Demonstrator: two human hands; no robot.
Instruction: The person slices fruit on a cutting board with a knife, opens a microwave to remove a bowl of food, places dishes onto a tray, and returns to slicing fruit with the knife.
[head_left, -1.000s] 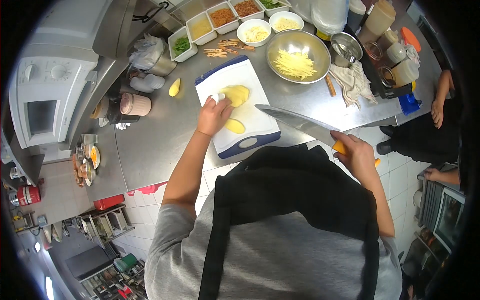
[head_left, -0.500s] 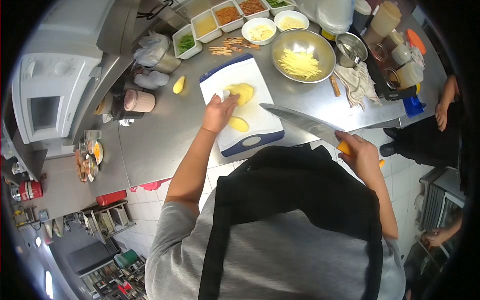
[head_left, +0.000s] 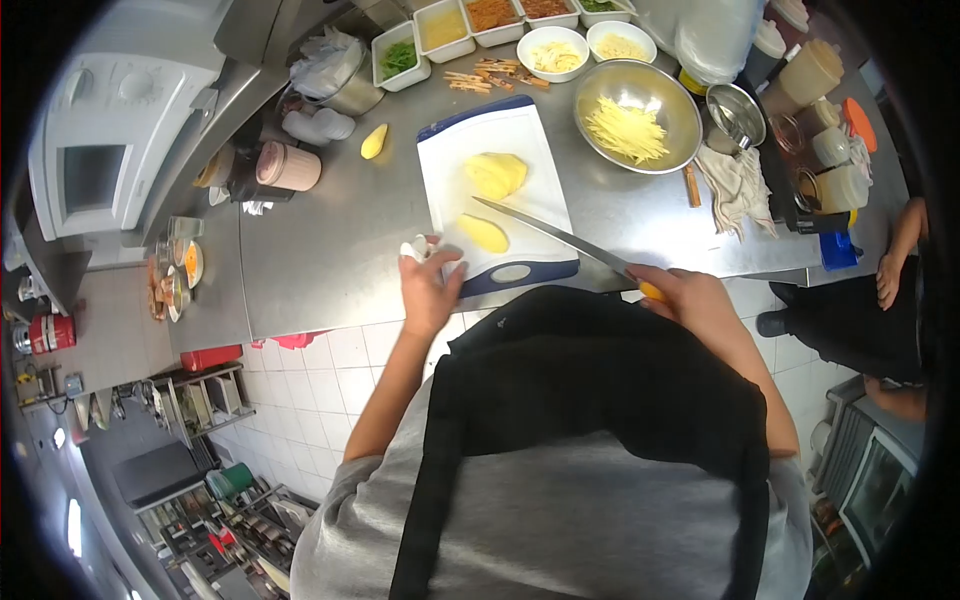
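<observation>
My right hand (head_left: 685, 297) is closed around the orange handle of a large kitchen knife (head_left: 560, 235), whose blade reaches left over the white cutting board (head_left: 535, 160) with blue ends. On the board lie a peeled, pale yellow chunk (head_left: 495, 176), perhaps potato, and a flat oval slice (head_left: 483, 233) nearer me. The knife tip is between these two pieces. My left hand (head_left: 430, 290) is at the board's near left edge, thumb apart from the bent fingers. Something white covers or sits at its fingertips; I cannot make out what.
A steel bowl (head_left: 680, 145) of yellow strips stands right of the board. Behind are white tubs (head_left: 445, 48) and small bowls (head_left: 553, 73). Another yellow piece (head_left: 374, 141) lies left. A cloth (head_left: 737, 195) and bottles are at right, where another person's hand (head_left: 887, 280) shows.
My left hand has left the yellow chunk and moved toward me to the board's near left edge. The knife has swung left, its tip now between the chunk and the slice.
</observation>
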